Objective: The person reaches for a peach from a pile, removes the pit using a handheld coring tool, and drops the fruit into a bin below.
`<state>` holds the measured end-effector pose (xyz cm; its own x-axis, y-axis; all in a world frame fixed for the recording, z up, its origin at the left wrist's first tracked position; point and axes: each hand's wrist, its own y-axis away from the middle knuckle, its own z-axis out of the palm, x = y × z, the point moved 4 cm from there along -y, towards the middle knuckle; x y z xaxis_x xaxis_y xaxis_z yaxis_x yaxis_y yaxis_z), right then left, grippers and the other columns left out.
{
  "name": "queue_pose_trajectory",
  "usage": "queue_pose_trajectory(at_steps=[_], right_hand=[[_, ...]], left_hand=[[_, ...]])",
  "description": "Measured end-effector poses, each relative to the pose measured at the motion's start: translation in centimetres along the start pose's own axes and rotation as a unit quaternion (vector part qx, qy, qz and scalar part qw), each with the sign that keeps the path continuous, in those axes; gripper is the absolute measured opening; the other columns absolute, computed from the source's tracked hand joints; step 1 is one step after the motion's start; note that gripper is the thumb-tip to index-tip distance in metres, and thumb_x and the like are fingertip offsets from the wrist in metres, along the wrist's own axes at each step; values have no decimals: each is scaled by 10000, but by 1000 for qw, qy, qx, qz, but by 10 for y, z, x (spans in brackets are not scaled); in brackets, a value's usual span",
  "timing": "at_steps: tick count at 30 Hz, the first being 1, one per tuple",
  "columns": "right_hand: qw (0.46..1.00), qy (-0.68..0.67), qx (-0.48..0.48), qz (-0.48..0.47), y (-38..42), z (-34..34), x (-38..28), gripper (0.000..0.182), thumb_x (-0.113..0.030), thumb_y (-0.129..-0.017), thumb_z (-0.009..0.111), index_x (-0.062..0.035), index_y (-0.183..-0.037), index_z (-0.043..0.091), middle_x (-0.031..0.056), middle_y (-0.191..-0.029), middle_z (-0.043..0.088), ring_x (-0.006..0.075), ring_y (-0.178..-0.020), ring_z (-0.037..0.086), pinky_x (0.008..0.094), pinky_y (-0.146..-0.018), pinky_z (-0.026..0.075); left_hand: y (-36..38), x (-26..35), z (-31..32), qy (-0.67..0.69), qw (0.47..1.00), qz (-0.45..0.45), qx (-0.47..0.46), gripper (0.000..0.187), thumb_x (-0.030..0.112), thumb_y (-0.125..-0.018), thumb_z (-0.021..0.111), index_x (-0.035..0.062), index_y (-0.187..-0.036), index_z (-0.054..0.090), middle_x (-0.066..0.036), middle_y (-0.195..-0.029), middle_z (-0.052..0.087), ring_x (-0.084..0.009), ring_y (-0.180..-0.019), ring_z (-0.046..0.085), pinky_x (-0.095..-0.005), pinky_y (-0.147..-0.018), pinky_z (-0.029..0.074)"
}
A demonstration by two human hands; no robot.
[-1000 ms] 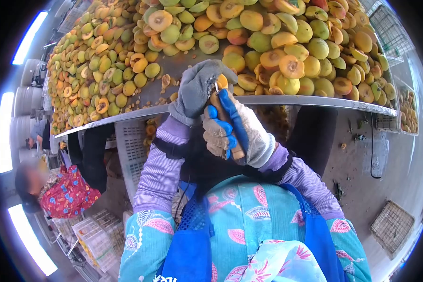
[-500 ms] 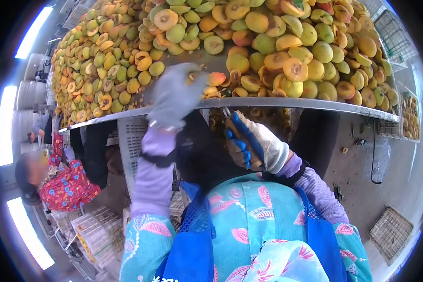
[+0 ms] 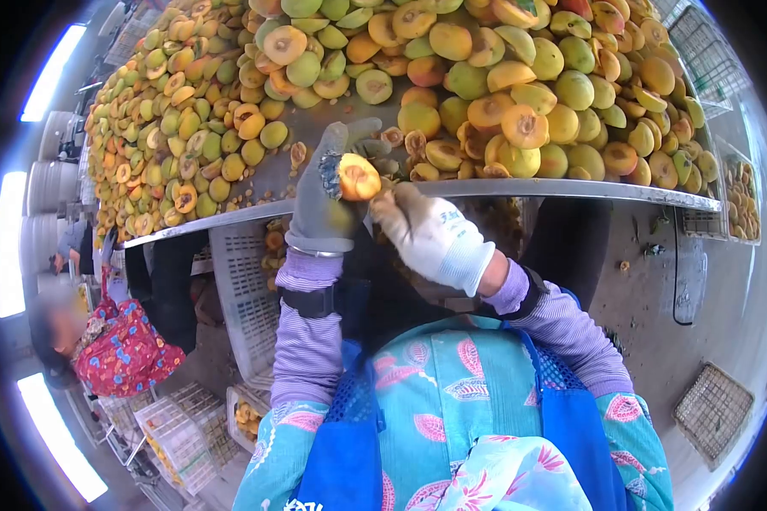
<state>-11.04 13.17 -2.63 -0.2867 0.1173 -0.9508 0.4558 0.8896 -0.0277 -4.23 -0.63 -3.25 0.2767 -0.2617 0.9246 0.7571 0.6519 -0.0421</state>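
A halved orange fruit (image 3: 358,177), its cut face up, sits in my left hand (image 3: 324,192), which wears a grey glove. Close against its right side is my right hand (image 3: 430,234), in a white glove with stained fingertips. The right fingers are pressed together; anything between them is hidden. Both hands are over the near edge of a metal table (image 3: 571,189). Behind them lies a large heap of halved green and orange fruit (image 3: 486,85).
A white plastic crate (image 3: 243,289) stands below the table edge at left. Another person in red patterned clothing (image 3: 128,349) is at the far left. An empty crate (image 3: 714,413) lies on the floor at right, and fruit fills a crate (image 3: 741,200) beyond the table's right end.
My left hand has moved slightly right and down, and the halved fruit now shows in it. My right hand has risen leftward to meet it; its blue-and-metal tool no longer shows.
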Motion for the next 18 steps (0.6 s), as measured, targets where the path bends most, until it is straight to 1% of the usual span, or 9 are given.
queue_pose_trajectory(at_steps=[1,5,9,11,12,13,14,16,18], right_hand=[[998,46,-41,13,4,3,-1,366,-351,-979,499,8,-931,550,270,-725,613,461,-706,609,497,-617,477],[996,-68,10,52,6,-4,-12,414,-373,-994,467,31,-995,558,265,-770,630,448,-771,615,466,-675,475],[991,-90,-10,102,6,0,-14,384,-342,-1009,451,21,-1033,575,202,-790,618,357,-707,605,422,-675,476],[989,-120,25,81,8,3,-8,376,-363,-1009,453,-10,-1034,580,105,-739,576,248,-622,551,366,-616,461],[989,-120,27,82,9,6,-6,376,-363,-1009,453,-10,-1034,580,105,-739,576,248,-622,551,366,-616,461],[979,-169,19,114,11,11,-2,401,-372,-1004,449,10,-1026,570,158,-775,596,310,-659,566,389,-648,466],[965,-219,12,146,13,15,0,426,-381,-999,446,29,-1019,561,211,-812,617,373,-695,581,413,-680,472],[946,-271,3,178,18,17,-2,435,-390,-997,448,29,-1012,562,199,-798,614,365,-703,574,408,-692,471],[923,-323,-10,208,17,17,-8,443,-398,-995,451,30,-1006,563,186,-784,610,357,-710,567,404,-704,470]], left_hand=[[3,5,7,73,993,-90,-29,345,199,-937,578,-26,-1197,550,-188,-1068,651,-309,-920,658,-403,-790,562],[1,0,4,158,978,-138,16,393,298,-969,513,-32,-1174,570,-192,-1038,650,-316,-888,659,-410,-767,567],[2,-5,10,160,983,-87,31,434,344,-987,459,-26,-1188,562,-172,-980,652,-294,-856,654,-391,-748,569],[6,-16,12,173,981,-73,53,419,339,-986,463,-19,-1176,570,-165,-954,654,-288,-846,653,-390,-740,568],[10,-18,13,136,987,-16,88,427,353,-987,457,-10,-1186,562,-165,-943,653,-271,-837,648,-372,-732,563],[12,-18,12,99,987,41,120,435,367,-988,450,0,-1197,555,-165,-931,651,-254,-828,643,-354,-724,558],[12,-21,11,99,987,39,118,435,367,-988,450,0,-1197,555,-165,-931,651,-254,-828,643,-354,-724,558],[11,-18,14,-46,990,128,49,375,315,-973,504,12,-1192,531,-139,-891,649,-218,-804,632,-319,-691,534],[4,-19,6,-104,986,127,5,348,269,-954,544,7,-1183,518,-121,-864,645,-209,-778,629,-319,-669,523]])
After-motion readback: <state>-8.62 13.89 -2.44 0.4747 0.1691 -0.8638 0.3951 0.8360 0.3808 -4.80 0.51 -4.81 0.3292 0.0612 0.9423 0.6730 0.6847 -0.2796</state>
